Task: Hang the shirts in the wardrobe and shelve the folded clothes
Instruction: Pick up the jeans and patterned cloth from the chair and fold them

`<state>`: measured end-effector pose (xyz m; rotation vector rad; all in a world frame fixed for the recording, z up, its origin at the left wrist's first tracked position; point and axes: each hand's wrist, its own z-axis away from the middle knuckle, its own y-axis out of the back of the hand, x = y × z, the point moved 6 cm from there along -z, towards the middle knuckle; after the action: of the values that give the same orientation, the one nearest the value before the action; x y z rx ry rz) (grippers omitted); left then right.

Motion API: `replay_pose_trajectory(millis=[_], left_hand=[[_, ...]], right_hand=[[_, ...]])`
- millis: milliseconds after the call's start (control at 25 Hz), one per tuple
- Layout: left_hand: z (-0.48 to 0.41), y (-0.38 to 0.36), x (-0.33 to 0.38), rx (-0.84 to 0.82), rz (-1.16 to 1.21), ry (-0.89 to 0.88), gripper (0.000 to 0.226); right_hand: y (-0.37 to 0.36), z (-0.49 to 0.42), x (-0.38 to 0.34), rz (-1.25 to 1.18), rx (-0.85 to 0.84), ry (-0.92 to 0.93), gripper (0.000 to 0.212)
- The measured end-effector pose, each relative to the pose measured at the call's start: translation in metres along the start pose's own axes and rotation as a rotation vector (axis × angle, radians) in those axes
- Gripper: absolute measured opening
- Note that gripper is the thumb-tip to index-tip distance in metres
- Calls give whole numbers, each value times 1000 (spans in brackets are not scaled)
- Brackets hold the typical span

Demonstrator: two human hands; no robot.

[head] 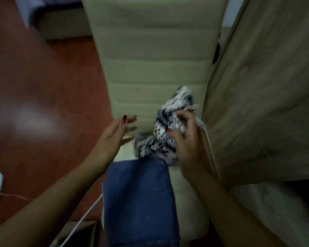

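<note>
The right grip (187,139) had the patterned shirt (161,143) bunched tight, the left grip (112,136) hung wide open and bare just beside it, and the shirt's tail trailing under that fist could well drag the folded blue cloth (139,202) askew.

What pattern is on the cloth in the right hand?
Black-and-white print on the cloth, head view.

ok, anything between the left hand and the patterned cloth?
Nothing but a bare strip of the cream cushion, in the head view. The open left hand is close to the patterned cloth, which the right hand grips.
</note>
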<state>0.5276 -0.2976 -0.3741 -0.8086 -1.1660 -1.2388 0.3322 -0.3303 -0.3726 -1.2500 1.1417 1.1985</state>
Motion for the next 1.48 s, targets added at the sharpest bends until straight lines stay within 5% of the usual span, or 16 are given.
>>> replay_pose_trajectory(millis=[80,280,400,520,680,800,880,1000,1160,1320,1480], left_hand=[[4,2,39,-41,157,139,35],[50,40,127,-181,124,274,62],[84,50,181,-303,57,209,52],[106,66,223,-230,177,95,32],[119,72,254,-167,372,-18,32],[124,68,275,-130,453,-44,27],[127,70,292,-152,429,-58,13],[124,97,317,-140,317,-138,8],[128,170,364,-48,54,-364,21],[148,201,403,-182,-505,-561,32],[160,208,430,-27,-998,-774,24]], right_hand=[[-27,20,-35,5,-171,-33,32],[-76,56,-155,76,-403,27,16],[-95,70,-212,181,-468,163,14],[-98,81,-242,125,-505,161,17],[-105,93,-263,-27,-473,60,44],[-110,95,-286,248,-291,268,61],[-109,95,-303,341,-217,399,52],[-88,77,-326,312,-167,360,25],[-32,33,-385,429,-97,465,31],[-34,26,-439,924,-383,735,36],[-43,23,-452,1002,-540,669,38]])
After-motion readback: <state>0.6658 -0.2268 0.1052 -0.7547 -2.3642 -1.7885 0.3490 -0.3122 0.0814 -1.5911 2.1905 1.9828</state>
